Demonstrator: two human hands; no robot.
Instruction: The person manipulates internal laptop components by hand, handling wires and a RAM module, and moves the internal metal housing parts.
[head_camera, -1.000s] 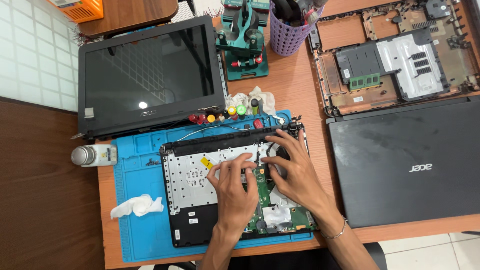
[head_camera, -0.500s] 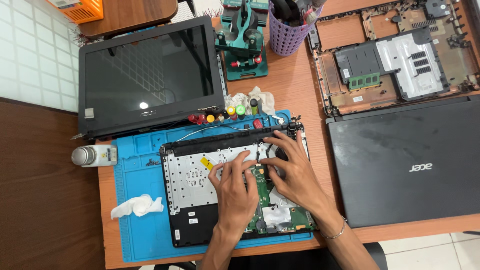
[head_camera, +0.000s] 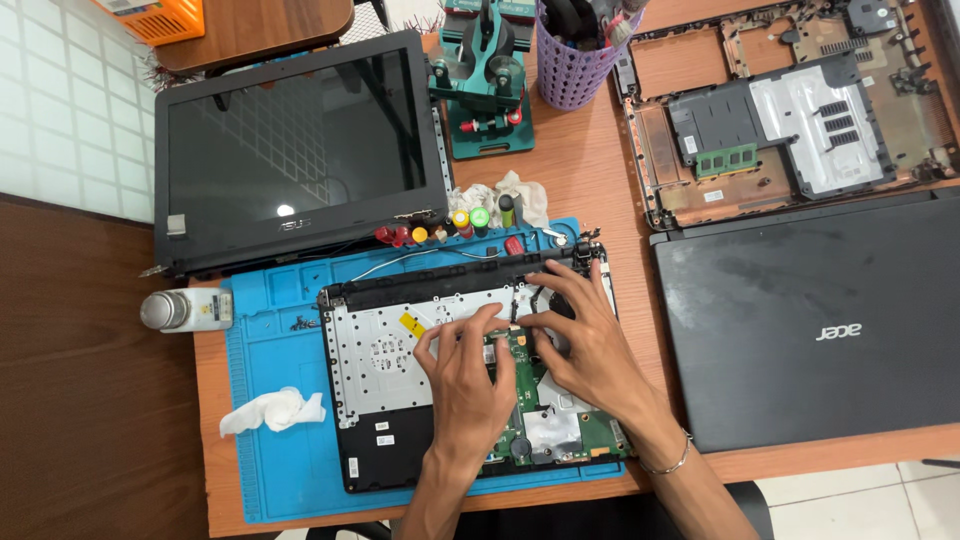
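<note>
— On the blue mat (head_camera: 270, 470), what's under those hands?

— An opened laptop base (head_camera: 400, 400), long side running left to right, pale metal plate to the left and a green circuit board (head_camera: 520, 400) to the right. Both hands sit on it, roughly at the seam where plate meets board.

— Which hand is doing what?

— From the head camera, the left hand (head_camera: 465, 375) lies flat with fingers spread, tips pressing the plate near a small yellow tab (head_camera: 411, 323). The right hand (head_camera: 590, 345) is also spread, fingers reaching leftward along the upper edge of the board, by the dark hinge bar (head_camera: 440, 285). Neither pinches anything that I can make out; they press down, nothing held.

— So which is closer to the board?

— The right one covers it; the board runs down from its fingers towards the person. The left rests just beside it.

— And around them?

— A detached screen (head_camera: 300, 150) leans behind the mat, coloured-cap bottles (head_camera: 450, 222) in a row near it, a white cloth (head_camera: 272, 410) on the mat's left, a small bottle (head_camera: 185, 308) off its edge. To the right, a closed black laptop (head_camera: 810, 320) and a stripped shell (head_camera: 790, 110).
</note>
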